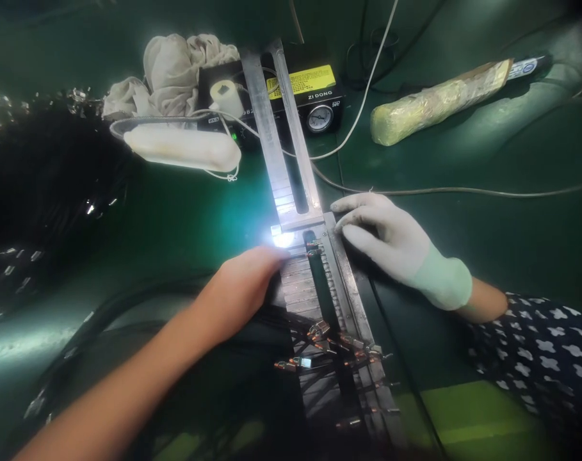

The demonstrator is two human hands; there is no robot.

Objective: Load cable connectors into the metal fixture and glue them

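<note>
A long slotted metal jig (314, 221) runs through the middle of the head view. My bare left hand (242, 282) is closed at its left edge, thumb by a brightly lit spot; what its fingers hold is hidden. On the other side, my right hand (391, 240) in a white and mint glove has its fingers stretched out, tips at or near the jig's right edge. Small metal connectors (314, 248) with orange parts sit in the slot close to my left thumb. More cable ends with metal connectors (318, 330) lie across the jig's near part.
Behind the jig stands a black box (329, 102) with a round gauge (320, 118). A pale cloth (173, 73) and a white padded object (180, 146) lie to its left. A yellowish wrapped bar (439, 102) lies back right. Dark cables with shiny ends (45, 205) are heaped left.
</note>
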